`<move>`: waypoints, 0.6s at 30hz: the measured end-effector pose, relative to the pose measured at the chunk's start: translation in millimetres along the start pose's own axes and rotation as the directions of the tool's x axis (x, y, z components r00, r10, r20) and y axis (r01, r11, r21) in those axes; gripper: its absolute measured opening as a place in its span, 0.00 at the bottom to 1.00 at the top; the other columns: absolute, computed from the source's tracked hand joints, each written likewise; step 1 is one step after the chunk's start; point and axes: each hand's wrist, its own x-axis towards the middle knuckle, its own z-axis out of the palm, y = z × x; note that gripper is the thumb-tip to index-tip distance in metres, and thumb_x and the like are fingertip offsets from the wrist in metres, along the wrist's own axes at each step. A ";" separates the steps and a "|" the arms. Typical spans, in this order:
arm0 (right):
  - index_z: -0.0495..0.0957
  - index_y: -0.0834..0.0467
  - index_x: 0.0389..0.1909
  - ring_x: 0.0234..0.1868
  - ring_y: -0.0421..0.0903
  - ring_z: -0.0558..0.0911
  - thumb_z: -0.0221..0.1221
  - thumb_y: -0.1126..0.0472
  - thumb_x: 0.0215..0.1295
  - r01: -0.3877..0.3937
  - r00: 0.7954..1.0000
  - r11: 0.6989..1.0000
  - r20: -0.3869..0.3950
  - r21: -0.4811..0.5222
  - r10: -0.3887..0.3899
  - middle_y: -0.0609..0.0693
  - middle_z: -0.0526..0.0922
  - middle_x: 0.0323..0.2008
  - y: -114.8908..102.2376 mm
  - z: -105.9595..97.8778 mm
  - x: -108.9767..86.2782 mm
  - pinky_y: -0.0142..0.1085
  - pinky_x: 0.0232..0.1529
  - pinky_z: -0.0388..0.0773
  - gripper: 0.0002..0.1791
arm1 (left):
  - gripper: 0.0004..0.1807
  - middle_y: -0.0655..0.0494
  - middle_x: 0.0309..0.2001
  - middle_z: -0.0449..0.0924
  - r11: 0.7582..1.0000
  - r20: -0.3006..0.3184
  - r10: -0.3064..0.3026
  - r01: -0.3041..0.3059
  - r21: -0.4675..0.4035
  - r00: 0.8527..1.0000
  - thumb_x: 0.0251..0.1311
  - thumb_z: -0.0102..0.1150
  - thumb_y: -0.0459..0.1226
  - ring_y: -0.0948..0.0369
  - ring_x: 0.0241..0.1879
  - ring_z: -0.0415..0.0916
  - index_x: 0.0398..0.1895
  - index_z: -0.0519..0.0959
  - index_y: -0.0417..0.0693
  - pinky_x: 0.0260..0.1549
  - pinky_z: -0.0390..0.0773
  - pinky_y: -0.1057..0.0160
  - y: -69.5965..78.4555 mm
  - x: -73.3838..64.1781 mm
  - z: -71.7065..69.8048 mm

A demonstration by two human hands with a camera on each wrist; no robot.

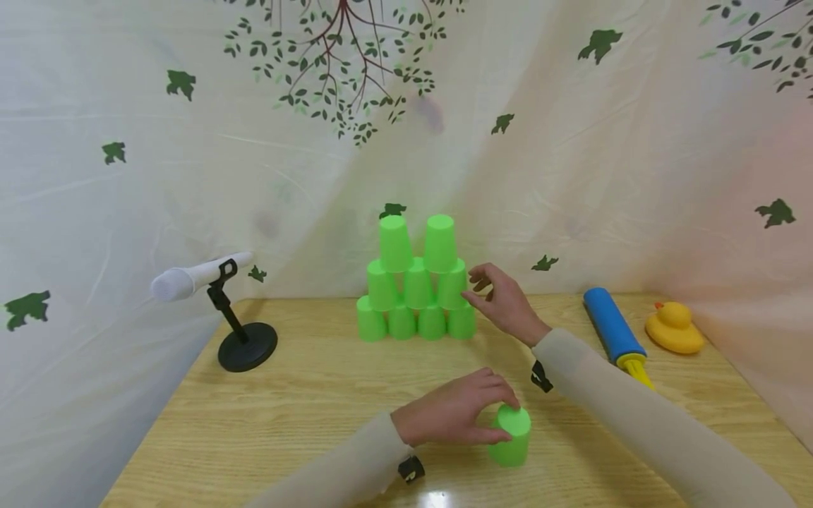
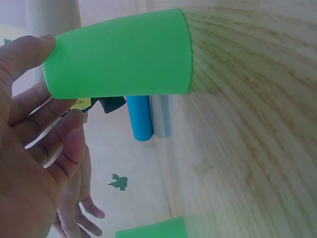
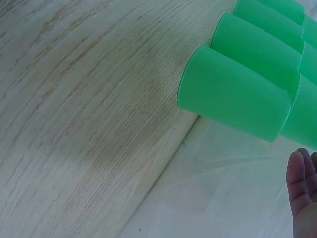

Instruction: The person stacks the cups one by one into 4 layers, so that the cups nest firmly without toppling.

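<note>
Upside down on the table's near part stands a single green cup [image 1: 516, 448]. My left hand [image 1: 454, 413] pinches its narrow upper end, thumb on one side and fingers on the other; the left wrist view shows this cup [image 2: 124, 54] close up, its rim at the tabletop. Farther back, green cups [image 1: 401, 323] form a stack: several in the bottom row, three in the middle, two on top. Beside the right side of its middle row is my right hand [image 1: 504, 303], fingers loosely bent and holding nothing. The right wrist view shows the stack's end cup [image 3: 233, 94].
A white microphone [image 1: 197, 277] on a black stand [image 1: 248, 347] occupies the table's left side. At the right lie a blue and yellow pump [image 1: 612, 324] and a yellow rubber duck [image 1: 675, 329]. A patterned curtain [image 1: 305, 183] hangs behind the wooden table [image 1: 267, 430].
</note>
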 end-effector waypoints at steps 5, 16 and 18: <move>0.70 0.59 0.53 0.42 0.47 0.78 0.62 0.54 0.63 -0.008 1.000 1.000 0.010 0.017 0.007 0.56 0.76 0.46 -0.1 1.0 -1.1 0.42 0.37 0.77 0.22 | 0.18 0.64 0.49 0.73 0.998 -0.039 -0.046 0.044 -0.049 0.998 0.59 0.63 0.47 0.72 0.51 0.63 0.49 0.76 0.50 0.53 0.59 0.79 -3.1 -6.5 -9.8; 0.70 0.60 0.52 0.42 0.49 0.78 0.63 0.56 0.62 -0.030 0.999 0.999 0.022 0.016 0.029 0.58 0.76 0.46 -0.6 1.9 -1.4 0.43 0.38 0.77 0.21 | 0.19 0.57 0.49 0.74 0.997 -0.327 -0.058 0.037 -0.068 0.943 0.57 0.65 0.39 0.65 0.51 0.68 0.50 0.75 0.44 0.50 0.69 0.69 -23.9 -31.6 -83.0; 0.69 0.60 0.52 0.42 0.49 0.78 0.63 0.56 0.62 -0.027 0.999 1.000 0.028 0.012 0.027 0.58 0.76 0.46 -0.3 2.6 -1.2 0.42 0.38 0.77 0.21 | 0.20 0.56 0.49 0.74 0.997 -0.380 -0.073 0.058 -0.051 0.922 0.56 0.66 0.39 0.63 0.49 0.69 0.50 0.75 0.43 0.48 0.71 0.67 -26.9 -36.0 -101.4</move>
